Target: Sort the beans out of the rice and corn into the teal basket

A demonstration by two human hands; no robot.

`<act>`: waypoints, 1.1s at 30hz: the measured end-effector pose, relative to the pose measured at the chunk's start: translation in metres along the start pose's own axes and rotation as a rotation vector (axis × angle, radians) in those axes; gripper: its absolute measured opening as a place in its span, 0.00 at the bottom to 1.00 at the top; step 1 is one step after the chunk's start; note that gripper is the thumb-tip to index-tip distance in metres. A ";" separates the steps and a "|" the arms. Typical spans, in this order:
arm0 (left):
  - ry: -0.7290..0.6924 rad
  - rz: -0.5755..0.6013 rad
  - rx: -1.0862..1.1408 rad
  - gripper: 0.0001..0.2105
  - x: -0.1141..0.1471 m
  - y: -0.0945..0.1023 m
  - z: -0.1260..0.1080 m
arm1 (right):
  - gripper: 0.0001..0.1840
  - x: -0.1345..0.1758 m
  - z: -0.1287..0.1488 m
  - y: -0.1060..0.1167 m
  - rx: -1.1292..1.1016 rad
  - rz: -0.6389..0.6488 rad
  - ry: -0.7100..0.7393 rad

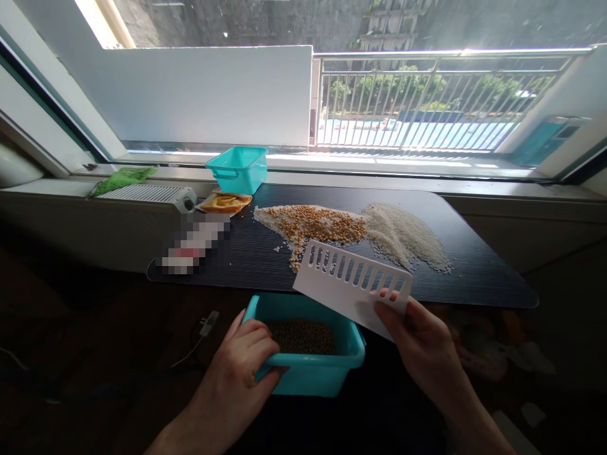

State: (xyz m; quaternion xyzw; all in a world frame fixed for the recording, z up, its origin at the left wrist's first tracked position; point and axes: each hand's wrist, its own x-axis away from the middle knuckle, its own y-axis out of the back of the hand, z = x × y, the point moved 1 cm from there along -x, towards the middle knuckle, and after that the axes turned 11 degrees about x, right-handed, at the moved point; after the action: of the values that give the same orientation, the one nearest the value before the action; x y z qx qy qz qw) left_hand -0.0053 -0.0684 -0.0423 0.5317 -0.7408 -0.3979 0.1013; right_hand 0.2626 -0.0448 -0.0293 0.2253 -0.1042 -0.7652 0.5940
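Note:
My left hand [246, 363] grips the left side of a turquoise plastic basket [308, 373], held just below the table's front edge. Inside it lie many small brownish beans or grains [306, 336]. My right hand [424, 338] pinches the right end of a white slotted plastic board [348, 284], thumb on its near face. The board is tilted above the table edge and the basket's right rim. Behind it a pile of yellow beans [317, 224] lies mixed with white grains. A heap of white rice-like grains [408, 237] adjoins it on the right.
The dark table [488, 278] stands against a window. A second turquoise basket [241, 167] sits at its back left, beside an orange-and-yellow packet [225, 202]. A blurred item lies at the left edge. A green cloth [124, 179] rests on the radiator [147, 194].

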 end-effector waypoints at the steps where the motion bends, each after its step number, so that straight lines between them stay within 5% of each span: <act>1: 0.004 0.002 0.003 0.08 -0.001 0.000 -0.001 | 0.12 0.001 -0.001 -0.001 0.000 0.007 -0.007; 4: 0.003 0.002 0.000 0.08 -0.001 -0.001 -0.002 | 0.13 0.001 -0.007 0.003 0.027 0.001 -0.034; 10: 0.002 0.016 -0.005 0.09 -0.003 -0.005 -0.004 | 0.18 -0.008 -0.016 0.032 0.161 -0.212 -0.141; 15: 0.006 0.029 -0.005 0.08 -0.006 -0.007 -0.007 | 0.18 -0.017 -0.015 0.037 0.158 -0.270 -0.099; 33: -0.004 0.049 -0.016 0.08 -0.008 -0.007 -0.007 | 0.18 -0.030 -0.015 0.021 0.051 -0.141 -0.016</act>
State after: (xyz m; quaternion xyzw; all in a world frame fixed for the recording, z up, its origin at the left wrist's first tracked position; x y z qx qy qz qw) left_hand 0.0072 -0.0662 -0.0407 0.5118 -0.7504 -0.4024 0.1138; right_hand 0.2938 -0.0207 -0.0271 0.2412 -0.1124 -0.8041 0.5316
